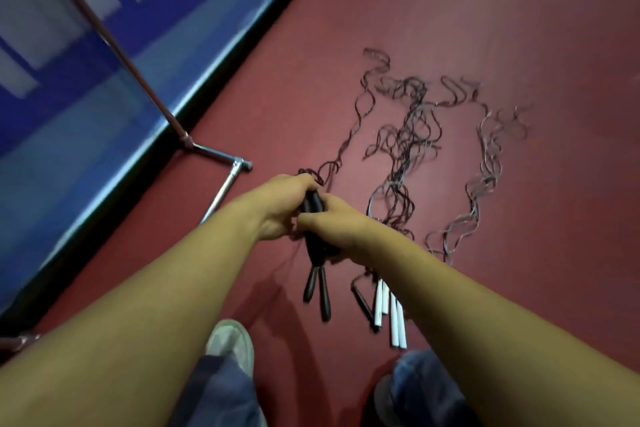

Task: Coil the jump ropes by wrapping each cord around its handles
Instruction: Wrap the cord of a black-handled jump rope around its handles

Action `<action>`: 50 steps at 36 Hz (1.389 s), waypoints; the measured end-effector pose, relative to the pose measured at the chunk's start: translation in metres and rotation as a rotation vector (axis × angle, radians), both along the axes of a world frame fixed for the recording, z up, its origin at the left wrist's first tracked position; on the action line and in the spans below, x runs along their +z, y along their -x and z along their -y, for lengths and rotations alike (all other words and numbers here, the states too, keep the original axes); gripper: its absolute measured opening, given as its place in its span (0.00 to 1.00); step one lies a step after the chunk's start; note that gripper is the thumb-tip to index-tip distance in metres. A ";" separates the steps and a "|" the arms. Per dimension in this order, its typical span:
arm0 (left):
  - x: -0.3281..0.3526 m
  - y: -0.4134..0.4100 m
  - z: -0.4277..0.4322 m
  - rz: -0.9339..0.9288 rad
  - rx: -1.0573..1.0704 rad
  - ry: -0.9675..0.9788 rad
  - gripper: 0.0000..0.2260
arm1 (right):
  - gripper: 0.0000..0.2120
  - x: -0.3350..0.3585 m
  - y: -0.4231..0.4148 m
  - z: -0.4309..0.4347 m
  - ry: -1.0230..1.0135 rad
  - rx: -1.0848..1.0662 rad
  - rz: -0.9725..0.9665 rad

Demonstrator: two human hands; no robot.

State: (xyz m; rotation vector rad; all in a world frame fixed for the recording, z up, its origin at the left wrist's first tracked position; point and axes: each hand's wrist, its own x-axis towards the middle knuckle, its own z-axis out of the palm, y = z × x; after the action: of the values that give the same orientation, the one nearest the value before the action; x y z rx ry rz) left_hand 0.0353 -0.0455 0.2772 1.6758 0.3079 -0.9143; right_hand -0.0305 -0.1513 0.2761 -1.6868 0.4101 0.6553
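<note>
In left hand point(277, 206), right hand point(334, 230): black handles point(325, 300) point toward person.

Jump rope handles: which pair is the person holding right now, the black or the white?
The black handles, gripped in the left hand and right hand; the white handles lie loose on the red floor.

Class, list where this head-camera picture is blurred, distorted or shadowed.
Head view: motion blur smears the blue wall panel and the loose cords; wide-angle distortion stretches the forearms toward the corners; a soft shadow lies on the red floor beside the black handles.
</note>
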 end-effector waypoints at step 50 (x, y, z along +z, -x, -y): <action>0.098 0.052 -0.011 0.814 -0.586 -0.310 0.12 | 0.19 0.095 0.002 0.029 -0.728 -0.531 0.232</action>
State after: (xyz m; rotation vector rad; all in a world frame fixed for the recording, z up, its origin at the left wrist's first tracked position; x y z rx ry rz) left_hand -0.0171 -0.0341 0.3752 2.3284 -0.6529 -0.5212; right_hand -0.0328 -0.1800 0.3712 -0.8868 0.3703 0.1660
